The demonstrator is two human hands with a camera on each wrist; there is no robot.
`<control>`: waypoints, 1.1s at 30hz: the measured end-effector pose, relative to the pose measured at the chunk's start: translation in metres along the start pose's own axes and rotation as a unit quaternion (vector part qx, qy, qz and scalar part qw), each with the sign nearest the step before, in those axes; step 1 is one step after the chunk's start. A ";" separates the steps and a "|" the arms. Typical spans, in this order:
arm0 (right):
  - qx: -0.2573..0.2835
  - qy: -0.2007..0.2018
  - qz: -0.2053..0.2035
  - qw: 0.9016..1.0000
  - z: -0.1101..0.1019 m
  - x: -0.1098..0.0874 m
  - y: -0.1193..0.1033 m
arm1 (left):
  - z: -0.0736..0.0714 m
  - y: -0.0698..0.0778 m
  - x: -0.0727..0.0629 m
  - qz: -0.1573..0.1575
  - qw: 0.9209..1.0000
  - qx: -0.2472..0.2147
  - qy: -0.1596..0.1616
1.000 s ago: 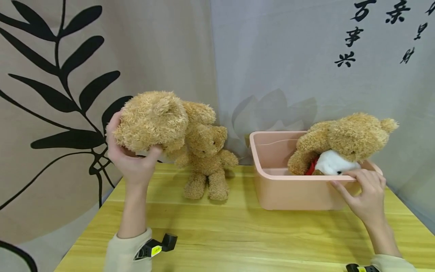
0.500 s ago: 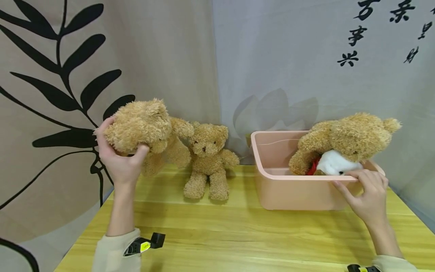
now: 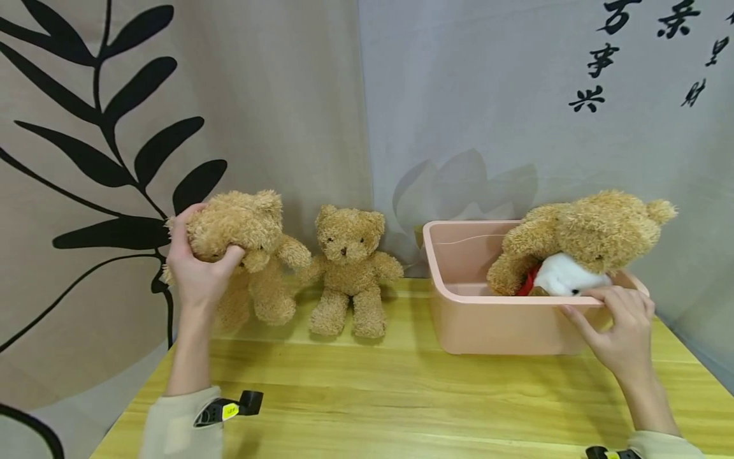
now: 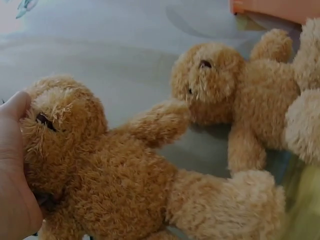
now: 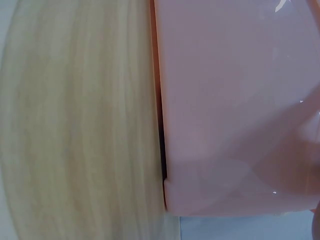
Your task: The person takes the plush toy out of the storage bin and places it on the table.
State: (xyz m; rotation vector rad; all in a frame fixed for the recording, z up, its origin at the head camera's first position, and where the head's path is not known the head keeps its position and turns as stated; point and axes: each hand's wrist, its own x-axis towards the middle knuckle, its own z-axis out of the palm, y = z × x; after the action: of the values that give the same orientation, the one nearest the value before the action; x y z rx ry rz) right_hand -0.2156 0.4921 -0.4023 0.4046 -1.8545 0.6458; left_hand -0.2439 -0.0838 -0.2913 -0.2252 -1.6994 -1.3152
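My left hand (image 3: 201,271) grips a fluffy tan teddy bear (image 3: 252,239) by its head, at the table's back left. In the left wrist view the thumb presses beside the face of this held bear (image 4: 125,185). Just to its right a smaller teddy bear (image 3: 351,274) sits upright, facing me. My right hand (image 3: 622,325) holds the front rim of a pink plastic bin (image 3: 504,325), fingers over the edge. Inside the bin another teddy bear (image 3: 602,229) leans over the right end, above a white plush toy (image 3: 564,275) with something red beside it.
The wooden table (image 3: 390,395) runs back to a cloth backdrop (image 3: 459,95) printed with leaves and characters. In the right wrist view, the bin's smooth side (image 5: 235,110) stands on the wood surface (image 5: 80,120).
My left hand has moved left and down with the teddy bear, lowering it toward the table and uncovering the smaller bear. The right hand stays on the bin's rim.
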 end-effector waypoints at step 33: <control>0.000 0.007 -0.008 1.000 0.002 -0.001 0.005 | -0.006 -0.103 -0.017 -0.182 0.921 0.215 -0.267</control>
State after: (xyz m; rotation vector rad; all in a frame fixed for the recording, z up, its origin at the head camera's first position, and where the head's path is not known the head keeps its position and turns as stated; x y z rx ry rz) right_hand -0.2201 0.4949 -0.4055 0.4146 -1.8368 0.6361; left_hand -0.2971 -0.1242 -0.3724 -0.0009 -2.5500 -1.1549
